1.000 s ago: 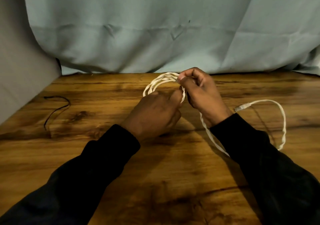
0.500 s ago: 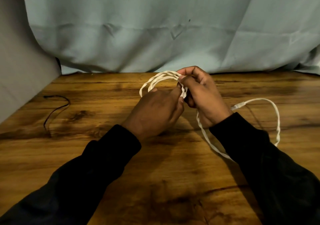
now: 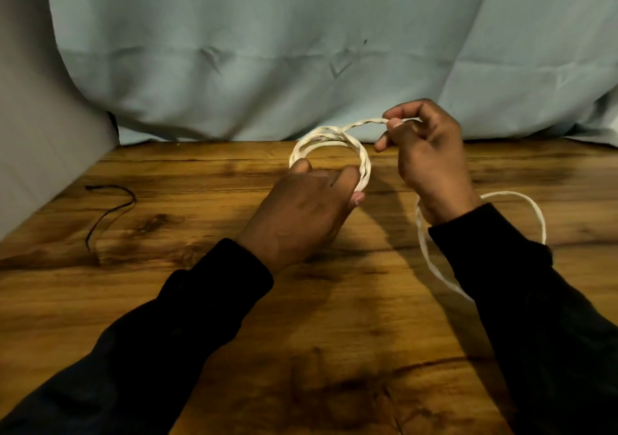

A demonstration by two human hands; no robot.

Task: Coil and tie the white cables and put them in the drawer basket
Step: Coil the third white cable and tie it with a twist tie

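A white cable coil [image 3: 329,140] of several loops hangs above the wooden table [image 3: 334,351], near its far edge. My left hand [image 3: 301,213] grips the lower part of the coil. Up and to the right, my right hand [image 3: 428,153] pinches a twisted strand of the same cable between thumb and fingers. The loose tail [image 3: 521,200] of the cable loops on the table behind my right wrist and runs under my sleeve. No drawer basket is in view.
A thin black cord [image 3: 110,210] lies on the table at the left. A pale blue cloth [image 3: 301,50] hangs along the table's far edge, and a grey wall [image 3: 40,133] closes the left side.
My right hand has pulled away up and to the right, drawing a strand out from the coil. The loose tail loop has slid closer to my right arm.
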